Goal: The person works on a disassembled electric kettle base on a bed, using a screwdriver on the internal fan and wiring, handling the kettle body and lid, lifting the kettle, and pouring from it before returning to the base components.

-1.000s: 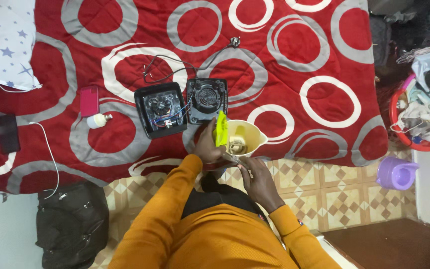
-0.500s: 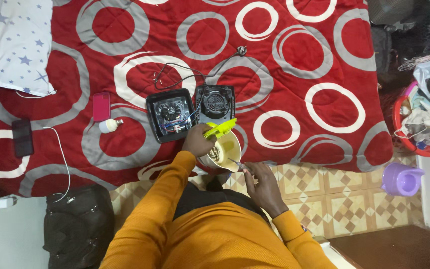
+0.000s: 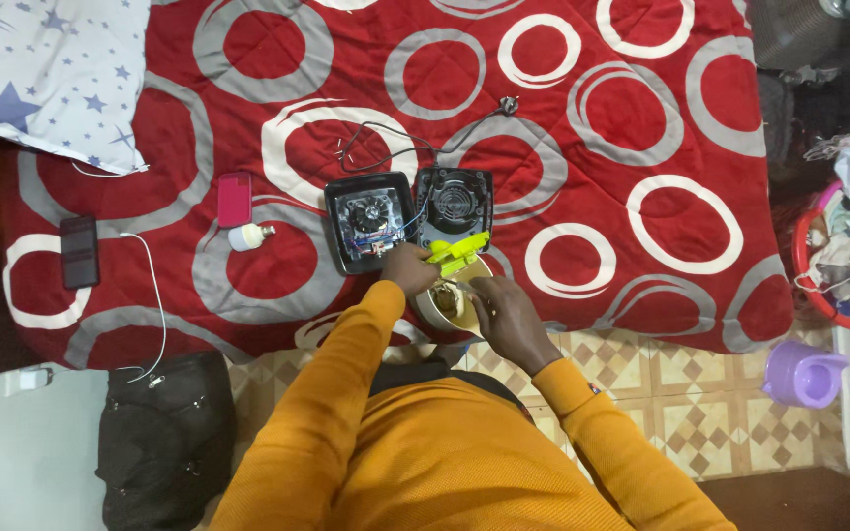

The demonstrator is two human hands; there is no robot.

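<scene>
Bowl: we see one cream bowl [image 3: 448,307] at the near edge of the red quilt [image 3: 582,118], just in front of the two opened black housings.
Tool: one yellow-green tool [image 3: 457,254] lies across the bowl's far rim.
Left hand: our left hand [image 3: 408,267] is curled shut on the tool's left end, wrist bent, orange sleeve running back toward us.
Right hand: our right hand [image 3: 504,315] sits at the bowl's right rim, fingers bent down into it; we cannot tell whether they pinch anything.
Housings: two, the motor half [image 3: 366,221] left of the fan half [image 3: 455,197], both just beyond the bowl, their black cord [image 3: 386,138] looping farther off.
Left of the bowl: one pink phone [image 3: 233,199], one white bulb [image 3: 247,236], one dark phone [image 3: 79,251].
Floor: one black backpack [image 3: 164,442] left of the bowl, one purple potty [image 3: 804,374] far right.
</scene>
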